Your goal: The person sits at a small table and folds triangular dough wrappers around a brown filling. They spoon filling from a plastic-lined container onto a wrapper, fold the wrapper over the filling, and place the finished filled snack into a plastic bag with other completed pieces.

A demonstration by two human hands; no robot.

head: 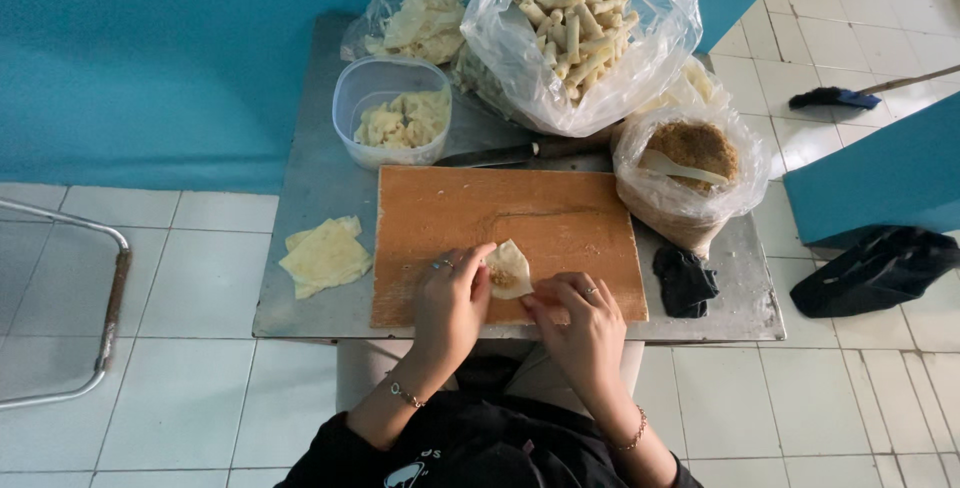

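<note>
From the head camera I look down on a small metal counter (300, 248) set against a blue wall, with both hands at work on a wooden board (450, 218) that reaches the counter's near edge. My left hand (450, 303) pinches the left side of a pale wrapper (510, 270) lying on the board close to its near edge; a spot of brown filling shows inside the fold. My right hand (585, 323) rests just beside the wrapper, its fingers (550, 293) curled and touching the wrapper's lower right edge; I cannot tell whether they grip it.

A stack of flat wrappers (325, 256) lies on the counter's left side, well apart from the board. At the far left corner stands a round plastic tub (390, 108) with more sheets in it. A clear bag of finished rolls (575, 28) fills the far edge, and a second bag of brown filling (690, 163) with a pale spoon in it sits at the right. A dark-handled knife (520, 153) lies just beyond the board. A black cloth (685, 280) lies near the right front corner.
</note>
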